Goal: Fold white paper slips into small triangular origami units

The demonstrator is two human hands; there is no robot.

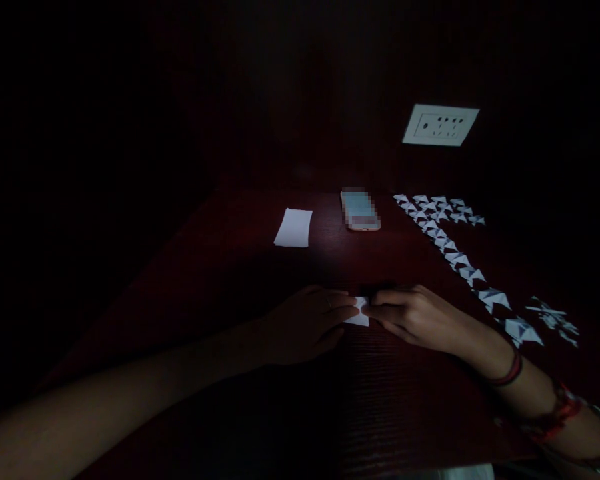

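A small piece of white paper [359, 319] lies on the dark red table in front of me. My left hand [313, 323] reaches in from the left, its fingers stretched out and their tips resting on the paper, with the thumb held apart below. From the right, my right hand [405, 312] has its fingers drawn together at the paper's right edge, pinching or pressing it. The fingers partly hide the paper, so its folds are hard to make out.
Folded white paper pieces [455, 258] run in rows along the right side. Beyond them lies a small pile of folded paper strips [553, 317]. A stack of white paper [295, 228] and a phone [361, 210] lie further back. A wall socket [441, 125] is above the table.
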